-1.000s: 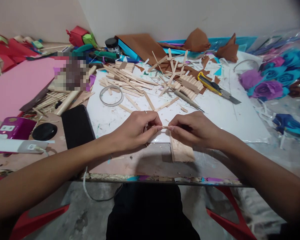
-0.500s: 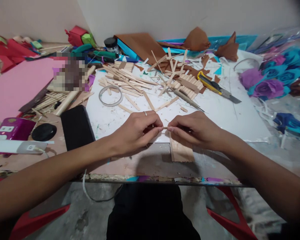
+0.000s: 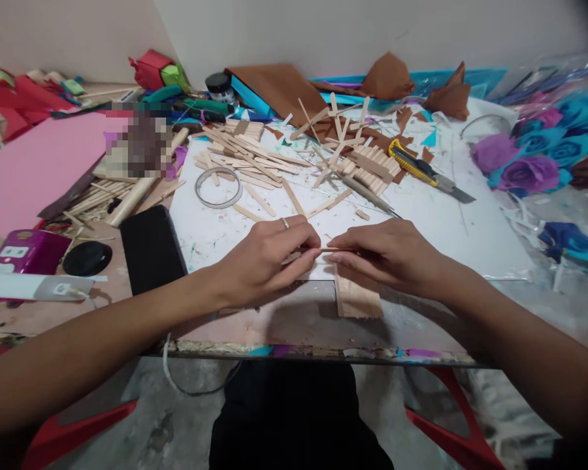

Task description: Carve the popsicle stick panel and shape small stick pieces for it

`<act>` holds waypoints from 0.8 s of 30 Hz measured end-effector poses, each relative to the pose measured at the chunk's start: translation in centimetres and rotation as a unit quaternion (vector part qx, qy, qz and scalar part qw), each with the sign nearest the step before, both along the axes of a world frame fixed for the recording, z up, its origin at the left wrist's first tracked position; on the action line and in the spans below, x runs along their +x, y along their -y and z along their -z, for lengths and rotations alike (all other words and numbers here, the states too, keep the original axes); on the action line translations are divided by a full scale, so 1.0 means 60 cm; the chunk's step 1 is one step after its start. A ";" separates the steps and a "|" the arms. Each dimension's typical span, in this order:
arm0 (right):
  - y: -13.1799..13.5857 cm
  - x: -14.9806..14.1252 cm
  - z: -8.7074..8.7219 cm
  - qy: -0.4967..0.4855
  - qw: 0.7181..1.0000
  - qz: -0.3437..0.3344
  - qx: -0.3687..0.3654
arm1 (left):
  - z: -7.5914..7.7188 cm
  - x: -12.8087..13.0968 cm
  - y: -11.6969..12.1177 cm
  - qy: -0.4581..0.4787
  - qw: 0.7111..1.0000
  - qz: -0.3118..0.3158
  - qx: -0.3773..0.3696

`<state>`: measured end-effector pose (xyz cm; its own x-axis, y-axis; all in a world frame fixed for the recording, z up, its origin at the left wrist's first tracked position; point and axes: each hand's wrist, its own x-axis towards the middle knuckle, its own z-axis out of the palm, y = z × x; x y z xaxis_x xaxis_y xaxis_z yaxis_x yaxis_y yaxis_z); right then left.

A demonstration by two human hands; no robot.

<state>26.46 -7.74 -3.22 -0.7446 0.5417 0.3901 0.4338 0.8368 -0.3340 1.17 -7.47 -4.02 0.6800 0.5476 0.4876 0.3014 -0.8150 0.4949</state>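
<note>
A thin wooden craft stick [image 3: 334,249] lies level between my two hands, seen edge-on. My left hand [image 3: 269,256] pinches its left part between thumb and fingers; that end is mostly covered. At the other end, my right hand [image 3: 394,256] has its fingers along the stick, with the thumb just below. Under my right hand is a flat wooden piece [image 3: 357,297], partly hidden by the fingers. Beyond the hands, a heap of craft sticks [image 3: 247,156] and a panel of sticks [image 3: 372,166] rest on white paper [image 3: 210,241].
A yellow box cutter [image 3: 428,173] with its blade out lies at the right, near a pen-like tool [image 3: 370,196]. A tape roll [image 3: 219,187] and black phone [image 3: 151,251] are at the left. Paper roses [image 3: 526,173] stand far right. The table's front edge [image 3: 318,356] is close.
The thumb and fingers of my right hand have parted a little and slid right, so more of the craft stick shows. My left hand keeps its pinch nearly in place.
</note>
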 end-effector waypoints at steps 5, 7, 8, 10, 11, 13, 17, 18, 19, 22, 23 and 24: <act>-0.004 0.001 -0.008 -0.028 0.998 0.004 -0.051 | -0.001 -0.001 -0.001 0.014 0.998 -0.025 -0.047; -0.004 0.000 -0.010 -0.037 0.997 0.001 -0.062 | 0.000 0.000 -0.001 0.024 0.997 -0.025 -0.062; -0.003 0.001 -0.010 -0.039 0.997 0.001 -0.062 | -0.001 0.001 -0.001 0.032 0.996 -0.025 -0.073; -0.003 0.004 -0.009 -0.038 0.998 0.003 -0.045 | -0.003 0.003 -0.001 0.056 0.989 -0.027 -0.134; -0.004 0.007 -0.008 -0.031 0.999 0.003 -0.027 | -0.005 0.004 -0.001 0.071 0.979 -0.027 -0.191; -0.006 0.013 -0.006 -0.008 1.000 -0.001 0.022 | -0.008 0.006 0.000 0.102 0.933 -0.017 -0.346; -0.008 0.025 -0.010 0.033 0.989 -0.028 0.143 | -0.014 0.011 0.003 0.138 0.795 0.030 -0.589; -0.007 0.027 -0.014 0.039 0.985 -0.035 0.166 | -0.015 0.012 0.003 0.142 0.773 0.034 -0.617; -0.006 0.029 -0.018 0.047 0.981 -0.040 0.184 | -0.015 0.013 0.004 0.146 0.757 0.034 -0.636; -0.003 0.030 -0.027 0.073 0.973 -0.044 0.214 | -0.017 0.015 0.004 0.162 0.729 0.029 -0.664; -0.002 0.030 -0.029 0.083 0.971 -0.042 0.218 | -0.016 0.015 0.004 0.166 0.722 0.027 -0.671; -0.002 0.031 -0.030 0.093 0.970 -0.043 0.222 | -0.016 0.014 0.003 0.171 0.715 0.025 -0.678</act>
